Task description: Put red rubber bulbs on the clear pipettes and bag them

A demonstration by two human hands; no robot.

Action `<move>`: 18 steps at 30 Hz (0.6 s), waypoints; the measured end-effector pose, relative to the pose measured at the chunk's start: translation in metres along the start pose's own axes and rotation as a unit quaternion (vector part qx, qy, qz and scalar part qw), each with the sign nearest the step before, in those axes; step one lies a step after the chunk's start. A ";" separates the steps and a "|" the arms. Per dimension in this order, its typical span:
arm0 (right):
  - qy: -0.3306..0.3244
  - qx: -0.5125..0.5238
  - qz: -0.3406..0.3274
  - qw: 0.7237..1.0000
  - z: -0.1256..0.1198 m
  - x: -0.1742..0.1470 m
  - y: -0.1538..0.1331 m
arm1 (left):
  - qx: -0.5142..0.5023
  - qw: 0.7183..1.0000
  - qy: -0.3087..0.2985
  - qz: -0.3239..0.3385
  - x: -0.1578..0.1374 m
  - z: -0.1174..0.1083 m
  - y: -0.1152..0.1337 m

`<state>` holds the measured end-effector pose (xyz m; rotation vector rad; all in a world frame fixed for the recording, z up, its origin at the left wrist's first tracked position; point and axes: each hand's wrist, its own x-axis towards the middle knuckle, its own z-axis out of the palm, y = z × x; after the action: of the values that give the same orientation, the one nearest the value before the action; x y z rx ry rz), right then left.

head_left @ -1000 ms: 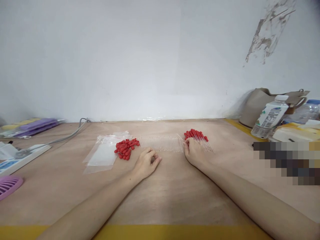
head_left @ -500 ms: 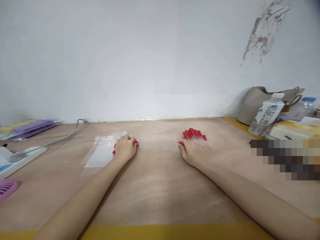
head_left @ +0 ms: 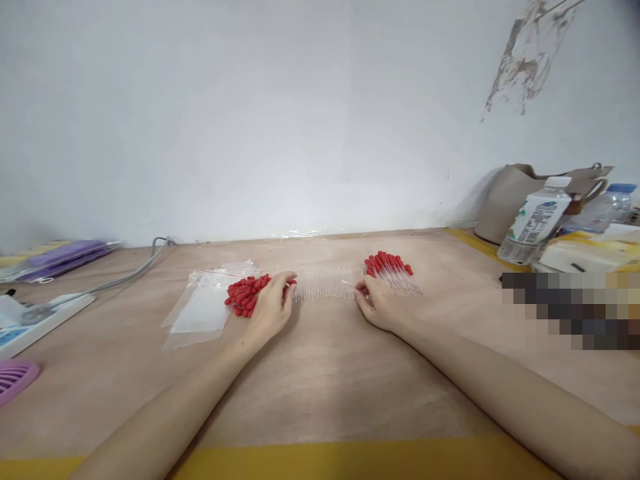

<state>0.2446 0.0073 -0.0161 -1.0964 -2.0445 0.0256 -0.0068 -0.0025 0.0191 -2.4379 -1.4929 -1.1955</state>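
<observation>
My left hand (head_left: pixel 273 304) is closed in a pinch on a small red bulb-shaped cap (head_left: pixel 293 282), at the left end of a row of thin clear sticks (head_left: pixel 324 283) on the table. A heap of loose red caps (head_left: pixel 243 295) lies just left of that hand. My right hand (head_left: pixel 379 305) pinches one thin clear stick (head_left: pixel 349 285), its end pointing left above the row. Right behind this hand sits a fan of clear sticks with red caps on their ends (head_left: pixel 387 262). My fingers partly hide the gripped parts.
Clear plastic bags (head_left: pixel 200 311) lie flat beside the red heap. At left are a power strip (head_left: pixel 50 320) with a grey cable (head_left: pixel 125 279) and purple packets (head_left: pixel 70 257). A bottle (head_left: pixel 535 220), a beige bag (head_left: pixel 505 200) and a tissue pack (head_left: pixel 590 257) crowd the right side.
My left hand has moved right, away from the red heap, uncovering it, with a red cap between its fingers. My right hand stays nearly in place with its stick.
</observation>
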 end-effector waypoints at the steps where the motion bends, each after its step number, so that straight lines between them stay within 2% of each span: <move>1: -0.008 -0.003 -0.006 1.000 -0.001 -0.001 -0.002 | -0.039 0.999 -0.015 -0.002 -0.004 0.003 0.008; 4: -0.031 -0.017 -0.022 0.999 -0.005 -0.003 -0.013 | -0.132 0.988 -0.069 -0.032 -0.013 0.017 0.020; 9: -0.068 -0.025 -0.027 0.997 -0.010 -0.003 -0.032 | -0.251 0.959 -0.095 -0.091 -0.017 0.033 0.015; 18: -0.062 -0.017 -0.044 0.997 -0.010 -0.002 -0.036 | -0.292 0.944 -0.119 -0.098 -0.018 0.032 0.015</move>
<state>0.2267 -0.0201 0.0023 -1.0478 -2.2087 0.0148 0.0192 -0.0107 -0.0095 -2.9508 -1.6632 -1.6313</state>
